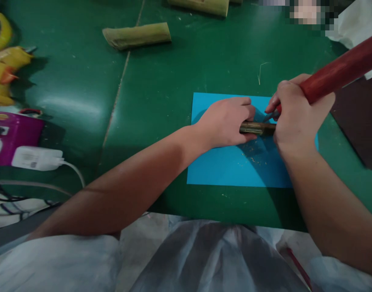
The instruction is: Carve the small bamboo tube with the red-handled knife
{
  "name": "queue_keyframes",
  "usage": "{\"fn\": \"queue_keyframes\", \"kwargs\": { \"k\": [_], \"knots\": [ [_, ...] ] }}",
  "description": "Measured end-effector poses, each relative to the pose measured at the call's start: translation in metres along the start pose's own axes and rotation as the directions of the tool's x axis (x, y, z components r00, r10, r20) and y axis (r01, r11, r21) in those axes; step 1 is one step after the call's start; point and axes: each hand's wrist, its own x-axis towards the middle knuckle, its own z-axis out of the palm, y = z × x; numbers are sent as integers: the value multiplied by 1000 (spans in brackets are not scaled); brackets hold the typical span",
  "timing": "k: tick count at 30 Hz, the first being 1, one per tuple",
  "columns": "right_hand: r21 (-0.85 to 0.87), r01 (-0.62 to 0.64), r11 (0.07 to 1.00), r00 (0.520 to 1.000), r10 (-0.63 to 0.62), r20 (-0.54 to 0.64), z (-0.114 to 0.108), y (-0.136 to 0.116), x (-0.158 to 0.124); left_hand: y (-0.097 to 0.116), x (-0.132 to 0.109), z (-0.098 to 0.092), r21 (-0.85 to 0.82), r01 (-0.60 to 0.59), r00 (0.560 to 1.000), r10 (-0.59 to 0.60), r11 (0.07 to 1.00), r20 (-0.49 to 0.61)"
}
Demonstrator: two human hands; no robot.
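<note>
My left hand (230, 121) is closed around one end of a small bamboo piece (257, 128), pressing it down over a blue sheet (213, 168). In my right hand (298, 117) is a carving tool with a thick red handle (341, 69), gripped like a pen. Its narrow metal tip meets or nearly meets the bamboo's upper edge; exact contact is hard to tell. The bamboo's right end is partly behind my right hand. Small pale shavings (254, 158) are scattered on the blue sheet below the bamboo.
Farther back on the green table lie a cut bamboo length (137, 35) and a larger bamboo piece (201, 5). At left are a yellow glue gun (9, 71), a purple power strip (20, 134) and a white plug (37, 158) with its cable. A dark brown board (359, 117) is at right.
</note>
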Motion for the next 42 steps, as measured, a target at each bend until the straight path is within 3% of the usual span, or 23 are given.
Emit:
{"fn": "queue_keyframes", "kwargs": {
  "k": [14,23,26,31,35,38,42],
  "knots": [
    [-5,-42,999,998,42,41,-5,4,2,0,0,0,-8,-2,1000,2,1000,-2],
    [-15,121,993,986,-118,119,-1,0,-6,-4,-1,5,-35,-58,997,56,998,-55],
    [4,85,996,988,-85,131,0,-7,-8,-9,0,5,-63,-111,992,107,992,-61],
    [41,-92,995,989,86,121,0,-17,-3,-10,3,2,-25,-106,994,106,994,14],
    [79,-102,992,994,99,40,-1,-6,2,-7,3,0,-16,-76,997,76,997,-1],
    [29,-112,993,991,109,82,-3,3,4,-5,2,0,4,-49,999,49,999,7],
    [12,-48,999,998,48,45,-2,-1,2,-5,1,1,14,-53,999,53,998,-10]
  ]
}}
